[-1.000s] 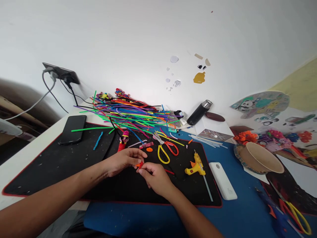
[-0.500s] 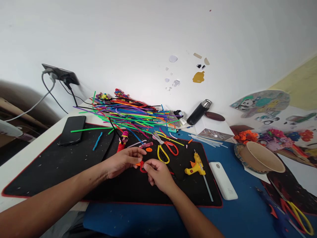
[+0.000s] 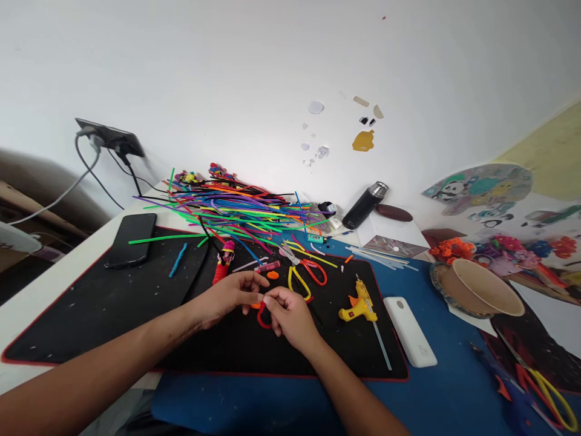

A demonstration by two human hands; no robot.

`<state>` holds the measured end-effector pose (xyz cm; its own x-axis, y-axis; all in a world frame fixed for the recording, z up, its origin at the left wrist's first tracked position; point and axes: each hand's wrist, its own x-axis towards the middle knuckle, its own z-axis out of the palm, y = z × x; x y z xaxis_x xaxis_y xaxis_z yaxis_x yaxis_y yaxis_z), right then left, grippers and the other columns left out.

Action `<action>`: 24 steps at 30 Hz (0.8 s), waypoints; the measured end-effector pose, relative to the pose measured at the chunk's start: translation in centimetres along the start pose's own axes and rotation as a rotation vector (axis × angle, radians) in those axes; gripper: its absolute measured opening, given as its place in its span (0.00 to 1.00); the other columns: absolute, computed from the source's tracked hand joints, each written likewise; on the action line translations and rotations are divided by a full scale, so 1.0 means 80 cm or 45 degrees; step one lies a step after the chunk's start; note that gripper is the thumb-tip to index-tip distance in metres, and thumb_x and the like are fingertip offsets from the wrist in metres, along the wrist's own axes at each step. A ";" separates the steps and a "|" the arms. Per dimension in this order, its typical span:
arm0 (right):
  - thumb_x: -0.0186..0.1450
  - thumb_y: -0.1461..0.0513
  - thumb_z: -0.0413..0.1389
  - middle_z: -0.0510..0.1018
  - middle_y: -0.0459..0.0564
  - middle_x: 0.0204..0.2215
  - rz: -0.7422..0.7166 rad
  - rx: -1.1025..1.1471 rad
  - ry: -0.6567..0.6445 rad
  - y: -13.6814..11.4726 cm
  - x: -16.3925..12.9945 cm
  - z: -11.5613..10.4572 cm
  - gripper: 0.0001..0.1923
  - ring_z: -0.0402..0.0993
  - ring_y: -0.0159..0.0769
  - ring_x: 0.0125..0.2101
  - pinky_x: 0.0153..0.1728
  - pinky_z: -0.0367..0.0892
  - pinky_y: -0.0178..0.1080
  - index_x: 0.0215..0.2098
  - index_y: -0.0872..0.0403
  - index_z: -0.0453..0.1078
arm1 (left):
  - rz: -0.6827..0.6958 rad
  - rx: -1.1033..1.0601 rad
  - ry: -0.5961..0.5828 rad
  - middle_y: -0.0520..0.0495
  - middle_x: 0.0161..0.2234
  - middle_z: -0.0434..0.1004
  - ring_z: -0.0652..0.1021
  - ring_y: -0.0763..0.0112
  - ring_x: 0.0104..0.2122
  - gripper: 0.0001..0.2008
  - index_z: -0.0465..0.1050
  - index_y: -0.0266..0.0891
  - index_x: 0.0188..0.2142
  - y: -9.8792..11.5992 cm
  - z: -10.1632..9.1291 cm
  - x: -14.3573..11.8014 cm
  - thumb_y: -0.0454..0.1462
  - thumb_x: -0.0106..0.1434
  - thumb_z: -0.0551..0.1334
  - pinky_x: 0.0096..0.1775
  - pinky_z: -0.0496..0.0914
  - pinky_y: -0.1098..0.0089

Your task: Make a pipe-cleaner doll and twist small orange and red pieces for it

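Observation:
My left hand (image 3: 222,300) and my right hand (image 3: 293,318) meet above the black mat, fingertips pinched together. Between them a red pipe cleaner (image 3: 262,316) is bent into a small loop, hanging beneath the fingertips. A bit of orange (image 3: 255,306) shows by my left fingers; whether it is held or lies behind them I cannot tell. Just beyond my left hand lies a small pipe-cleaner figure (image 3: 224,261) with a red body and pink top. Scissors (image 3: 297,263) with one yellow and one red handle lie past my right hand, beside an orange coiled piece (image 3: 273,275).
A yellow glue gun (image 3: 359,306) lies to the right, near a white power bank (image 3: 411,332). Piled pipe cleaners (image 3: 236,206) spread along the wall. A phone (image 3: 132,239) sits at left; a black flask (image 3: 365,206) and a bowl (image 3: 488,287) are farther right.
My fingertips have come together over the red pipe cleaner. Its loop now hangs slightly lower and looks wider, and less orange shows at my left fingers.

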<state>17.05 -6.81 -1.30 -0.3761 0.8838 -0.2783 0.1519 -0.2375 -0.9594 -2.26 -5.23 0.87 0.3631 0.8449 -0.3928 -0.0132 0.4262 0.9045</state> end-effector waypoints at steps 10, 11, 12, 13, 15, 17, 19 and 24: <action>0.65 0.49 0.60 0.68 0.36 0.17 -0.005 0.041 -0.061 0.008 -0.005 -0.003 0.19 0.59 0.25 0.13 0.17 0.56 0.31 0.46 0.55 0.73 | 0.006 -0.152 0.112 0.52 0.30 0.76 0.74 0.73 0.26 0.23 0.77 0.36 0.40 -0.006 -0.003 0.002 0.41 0.46 0.77 0.32 0.68 0.69; 0.65 0.50 0.60 0.68 0.36 0.18 -0.010 0.031 -0.059 0.009 -0.005 -0.002 0.18 0.60 0.25 0.13 0.17 0.56 0.30 0.45 0.55 0.73 | 0.005 -0.152 0.112 0.52 0.31 0.77 0.74 0.73 0.26 0.23 0.78 0.36 0.40 -0.007 -0.003 0.003 0.41 0.46 0.77 0.32 0.68 0.69; 0.65 0.51 0.60 0.68 0.36 0.18 -0.015 0.023 -0.053 0.009 -0.005 -0.002 0.17 0.60 0.25 0.13 0.17 0.56 0.30 0.44 0.55 0.73 | 0.007 -0.151 0.115 0.51 0.32 0.77 0.74 0.73 0.26 0.22 0.78 0.36 0.40 -0.007 -0.002 0.003 0.41 0.47 0.77 0.32 0.68 0.70; 0.65 0.51 0.60 0.68 0.36 0.18 -0.019 0.019 -0.045 0.009 -0.005 -0.001 0.16 0.60 0.25 0.13 0.17 0.55 0.30 0.43 0.55 0.73 | 0.008 -0.152 0.117 0.50 0.32 0.78 0.74 0.73 0.26 0.22 0.78 0.36 0.40 -0.007 -0.002 0.002 0.42 0.47 0.77 0.32 0.69 0.70; 0.66 0.51 0.59 0.67 0.36 0.17 -0.027 0.023 -0.021 0.007 -0.004 0.000 0.15 0.59 0.24 0.12 0.16 0.53 0.30 0.40 0.54 0.73 | 0.009 -0.176 0.122 0.49 0.34 0.79 0.75 0.73 0.27 0.21 0.79 0.36 0.40 -0.006 0.000 0.002 0.42 0.48 0.77 0.33 0.70 0.70; 0.66 0.50 0.59 0.66 0.35 0.17 -0.030 0.040 0.000 0.006 -0.003 0.000 0.16 0.58 0.24 0.11 0.15 0.52 0.30 0.39 0.54 0.72 | 0.010 -0.225 0.131 0.48 0.36 0.79 0.76 0.72 0.29 0.20 0.80 0.36 0.39 -0.005 0.001 0.000 0.42 0.50 0.77 0.35 0.71 0.69; 0.65 0.49 0.59 0.66 0.35 0.17 -0.022 0.063 0.009 0.006 -0.003 -0.001 0.17 0.57 0.24 0.11 0.14 0.51 0.31 0.39 0.54 0.72 | 0.011 -0.273 0.134 0.48 0.35 0.78 0.77 0.70 0.31 0.18 0.81 0.36 0.39 -0.005 0.002 -0.001 0.43 0.52 0.77 0.36 0.73 0.69; 0.64 0.48 0.60 0.66 0.35 0.16 -0.015 0.104 0.005 0.011 -0.002 -0.003 0.18 0.57 0.24 0.11 0.14 0.51 0.31 0.40 0.54 0.71 | 0.021 -0.337 0.132 0.48 0.30 0.77 0.77 0.69 0.31 0.19 0.81 0.36 0.40 -0.011 -0.001 -0.001 0.47 0.56 0.74 0.35 0.73 0.69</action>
<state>17.43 -7.04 -2.10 -0.3740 0.8882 -0.2668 0.0722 -0.2589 -0.9632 -2.40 -5.67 0.09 0.2640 0.8752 -0.4053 -0.2663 0.4701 0.8415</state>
